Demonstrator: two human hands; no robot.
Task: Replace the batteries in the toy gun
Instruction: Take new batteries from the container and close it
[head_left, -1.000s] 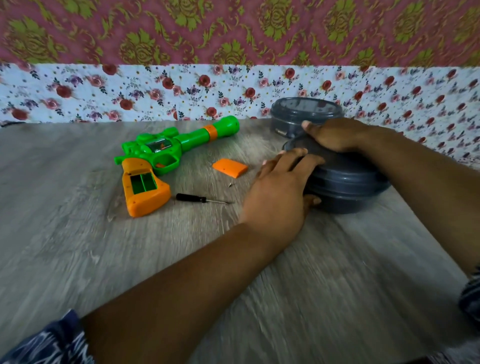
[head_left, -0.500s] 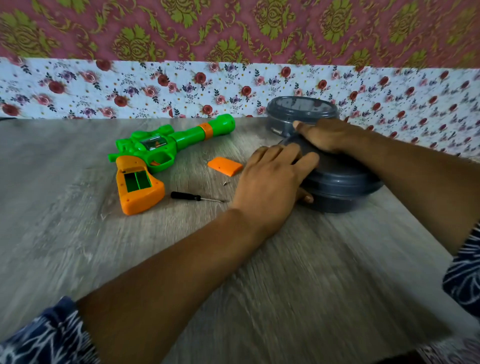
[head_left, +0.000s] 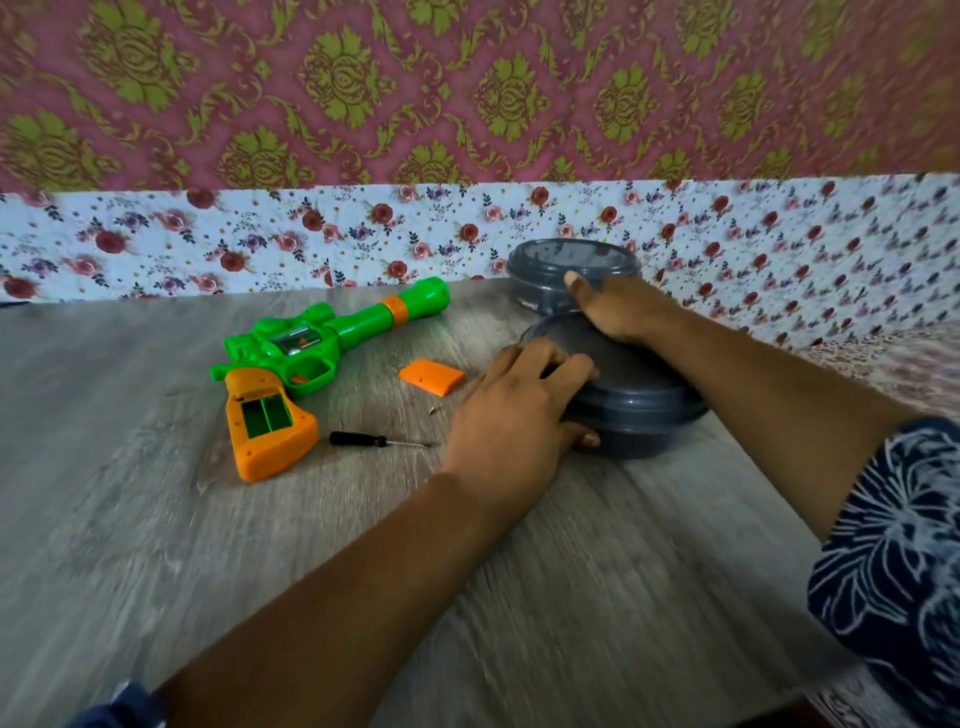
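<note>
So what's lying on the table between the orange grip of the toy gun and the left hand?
In the head view, a small black-handled screwdriver lies there on the grey wood-grain table, tip toward the left hand.

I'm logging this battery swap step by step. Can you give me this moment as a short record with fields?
toy gun: lying on the table, battery compartment open, no batteries visible inside
battery cover: off, on the table right of the gun
screwdriver: lying below the cover
left hand: gripping the near container at its lid edge
right hand: resting on that lid's far side
second container: behind, lidded
</note>
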